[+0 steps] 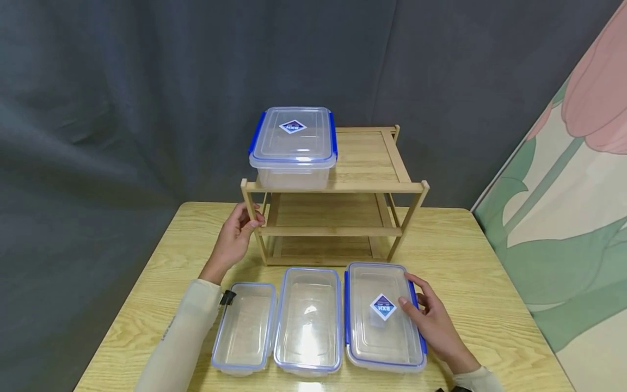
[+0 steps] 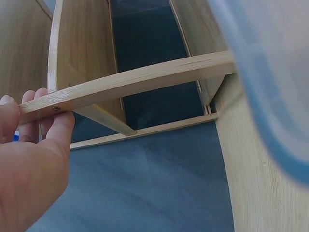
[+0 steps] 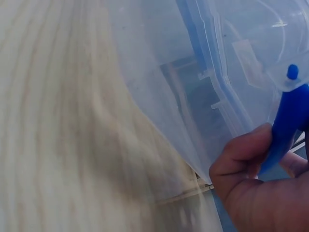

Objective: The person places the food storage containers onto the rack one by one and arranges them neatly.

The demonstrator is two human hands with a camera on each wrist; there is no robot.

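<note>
My left hand grips the front left post of a three-tier wooden rack, with fingers and thumb about the post. At the right, my right hand holds the right edge of a clear food container with a lid. Its thumb lies over the lid, and in the right wrist view the fingers are at a blue side latch. Another lidded food container stands on the rack's top shelf, at the left. Part of the right hand's grip is hidden.
Two uncovered clear containers, a smaller one and a larger middle one, stand left of the lidded one on the wooden table. A dark curtain hangs behind; a flowered panel borders the right side.
</note>
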